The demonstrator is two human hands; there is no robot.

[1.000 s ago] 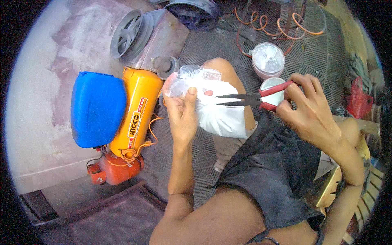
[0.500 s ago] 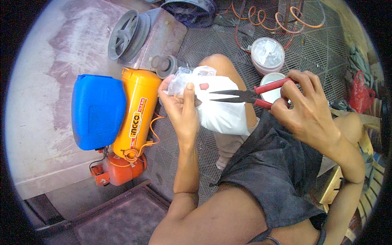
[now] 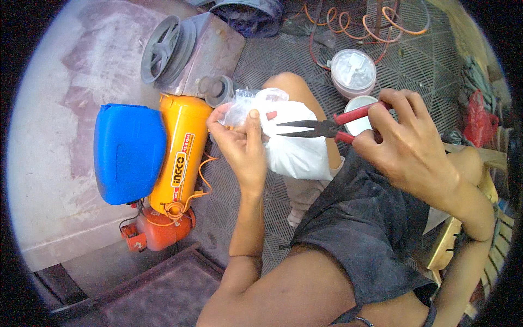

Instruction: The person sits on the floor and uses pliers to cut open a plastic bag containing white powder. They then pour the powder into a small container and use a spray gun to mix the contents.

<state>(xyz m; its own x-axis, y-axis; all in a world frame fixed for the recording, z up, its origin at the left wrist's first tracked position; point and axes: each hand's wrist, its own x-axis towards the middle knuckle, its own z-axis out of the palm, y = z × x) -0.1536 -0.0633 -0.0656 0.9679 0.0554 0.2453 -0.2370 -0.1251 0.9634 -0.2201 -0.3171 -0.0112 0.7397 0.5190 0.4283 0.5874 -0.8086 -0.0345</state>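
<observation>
My left hand point(image 3: 239, 144) pinches the crumpled clear top of a white-filled plastic bag point(image 3: 297, 158), which lies over my bare knee point(image 3: 284, 82); a small reddish patch shows near the bag's top. My right hand point(image 3: 408, 136) grips red-handled, long-nosed pliers point(image 3: 325, 128) with fingers around the handles. The slightly parted black jaws point left across the front of the bag; whether they touch it I cannot tell. Just behind the pliers' handles is a white round container point(image 3: 357, 125), partly hidden by my right hand.
A blue jerrycan point(image 3: 128, 152), yellow tank point(image 3: 182, 117) and red compressor point(image 3: 163, 226) stand at left. Wheels point(image 3: 163, 49) rest on a metal block behind. A lidded tub point(image 3: 353, 73), coiled orange hose point(image 3: 343, 22) and red bag point(image 3: 479, 122) lie beyond; a wooden slatted seat point(image 3: 498, 240) is at right.
Both my hands have shifted slightly left over the last second, the pliers moving left along the bag with their jaws a little higher. My grip on bag and pliers is kept.
</observation>
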